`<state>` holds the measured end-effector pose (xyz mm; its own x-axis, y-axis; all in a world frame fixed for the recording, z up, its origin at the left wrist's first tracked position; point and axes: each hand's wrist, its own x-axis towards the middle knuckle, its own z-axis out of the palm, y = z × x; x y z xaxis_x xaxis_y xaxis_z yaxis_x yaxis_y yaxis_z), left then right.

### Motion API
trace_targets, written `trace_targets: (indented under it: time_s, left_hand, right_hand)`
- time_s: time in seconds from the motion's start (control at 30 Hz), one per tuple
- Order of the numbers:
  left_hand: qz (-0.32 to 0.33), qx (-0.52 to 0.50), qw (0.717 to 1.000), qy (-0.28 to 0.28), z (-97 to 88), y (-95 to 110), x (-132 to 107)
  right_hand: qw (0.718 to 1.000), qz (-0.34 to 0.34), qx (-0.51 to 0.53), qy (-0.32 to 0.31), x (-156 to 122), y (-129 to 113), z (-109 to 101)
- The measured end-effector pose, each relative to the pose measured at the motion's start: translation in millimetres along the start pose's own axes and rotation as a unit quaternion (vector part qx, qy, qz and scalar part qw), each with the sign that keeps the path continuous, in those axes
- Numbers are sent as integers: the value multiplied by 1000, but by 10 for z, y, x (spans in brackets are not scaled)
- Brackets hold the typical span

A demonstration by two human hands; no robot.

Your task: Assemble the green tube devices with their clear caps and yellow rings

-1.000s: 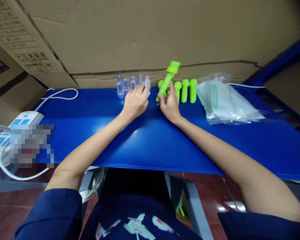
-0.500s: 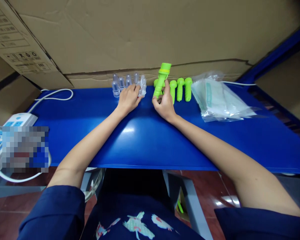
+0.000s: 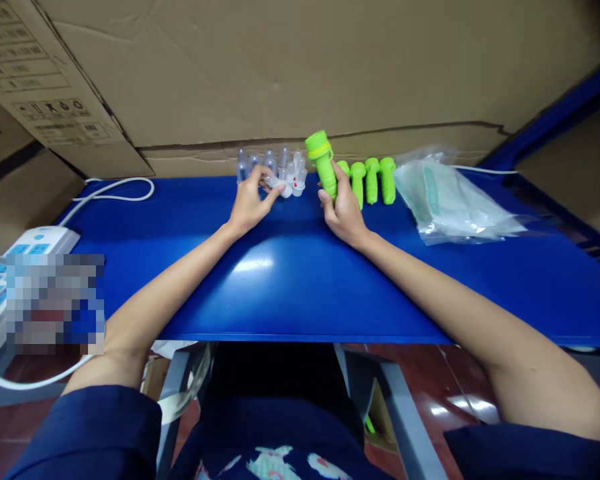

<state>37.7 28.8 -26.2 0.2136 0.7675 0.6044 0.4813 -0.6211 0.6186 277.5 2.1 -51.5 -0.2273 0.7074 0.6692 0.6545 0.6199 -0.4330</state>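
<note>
My right hand (image 3: pixel 345 208) is wrapped round a lime-green flashlight body (image 3: pixel 320 155), its threaded head tilted up and to the left. Several similar green flashlight bodies (image 3: pixel 373 181) stand in a row just to the right of it. Thumb and fingers of my left hand (image 3: pixel 250 203) pinch a clear plastic piece (image 3: pixel 274 181), partly covered by the fingers. Close behind that hand stand several clear plastic caps (image 3: pixel 243 167). Small whitish translucent parts (image 3: pixel 298 180) with red spots sit at the right end of this group.
A clear plastic bag (image 3: pixel 455 197) with pale contents lies to the right on the blue table (image 3: pixel 300 287). On the left are a white power strip (image 3: pixel 45 243) and looped white cable (image 3: pixel 125 198). A cardboard wall (image 3: pixel 300 73) rises along the back edge.
My left hand has turned and drawn back from among the caps, now pinching a clear piece. The green flashlight body in my right hand has tipped leftward. The view has shifted slightly.
</note>
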Motion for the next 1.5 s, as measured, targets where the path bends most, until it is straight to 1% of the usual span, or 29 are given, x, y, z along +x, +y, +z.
trace_targets:
  time_s: [0.1,0.17,0.23,0.3,0.37,0.5,0.67,0.83,1.0,1.13,1.5]
  left_hand:
    - [-50,-98,992,56,3,-229,12]
    - [-66,-144,984,82,6,-349,19]
    - [-68,-166,979,100,-5,-426,18]
    - [-69,-167,978,109,-21,-459,8]
    - [-72,-161,977,119,-30,-453,-8]
    - [-69,-164,974,138,-3,-380,-44]
    - [-62,-165,974,140,61,-323,-73]
    - [-74,-178,970,148,80,-331,-82]
    - [-96,-173,972,125,51,-270,-102]
    - [-81,-147,980,105,47,-253,-115]
    - [-73,-151,980,109,51,-300,-118]
  right_hand:
    - [1000,0,-8,20,-26,0,17]
    - [1000,-13,-15,15,-38,6,26]
    - [1000,-24,-17,5,-38,0,23]
    - [999,-31,-17,0,-28,-17,11]
    - [999,-36,-21,-3,-15,-33,-2]
    - [998,-45,-30,-16,-3,-36,-12]
    - [997,-56,-28,-32,-4,-28,-11]
    - [997,-70,-31,-26,-2,-44,-13]
    - [997,-68,-34,-33,-1,-51,-13]
    - [997,-68,-30,-27,-2,-47,-9]
    - [996,-87,-34,-15,-5,-26,-5]
